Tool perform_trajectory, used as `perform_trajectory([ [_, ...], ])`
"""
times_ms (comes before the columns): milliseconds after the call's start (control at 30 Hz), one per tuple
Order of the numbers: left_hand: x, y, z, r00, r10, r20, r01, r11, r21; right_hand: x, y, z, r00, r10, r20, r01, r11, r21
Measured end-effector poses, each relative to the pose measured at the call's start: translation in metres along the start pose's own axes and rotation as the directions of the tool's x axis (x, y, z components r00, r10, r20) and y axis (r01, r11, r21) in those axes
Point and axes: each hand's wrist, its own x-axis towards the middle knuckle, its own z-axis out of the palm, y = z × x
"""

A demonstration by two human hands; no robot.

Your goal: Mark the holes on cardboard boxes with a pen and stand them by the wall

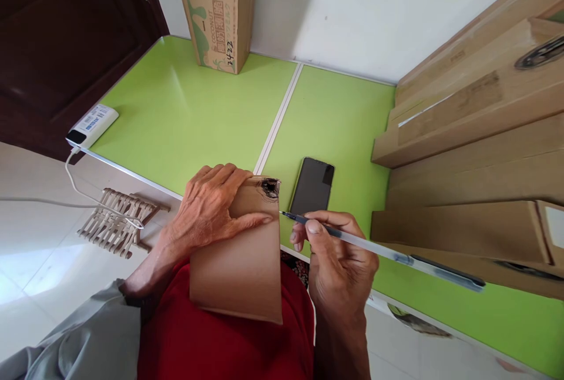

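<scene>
A brown cardboard box point(240, 274) is propped against the red clothing at the table's near edge. Its upper right corner has a dark ragged hole ringed with black scribbles. My left hand point(215, 209) grips the box near its top, thumb stretched across the face and fingers over the far side. Between the thumb and fingers of my right hand point(337, 251) is a gel pen point(365, 242), its black cap pushed onto the back end. The pen's tip meets or nearly meets the box's right edge, just below the hole.
A black smartphone point(312, 185) lies on the green table point(198, 110) beyond my right hand. Another printed carton point(220, 16) stands against the wall. Large cardboard boxes point(476, 174) are stacked at right. A white power bank point(94, 124) with a cable sits at left, above a wooden stool point(117, 221).
</scene>
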Motion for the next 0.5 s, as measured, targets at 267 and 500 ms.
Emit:
perform_trajectory([
  [267,-0.001,0.0,-0.001,1.0,0.004,0.001,-0.004,0.999,-0.036,0.0,-0.009,0.0,0.99,0.018,0.143,0.006,0.987,-0.162],
  [500,-0.006,-0.001,-0.001,0.999,0.027,0.017,-0.027,0.999,-0.021,0.007,-0.011,-0.004,0.998,-0.028,0.064,0.029,1.0,-0.004],
])
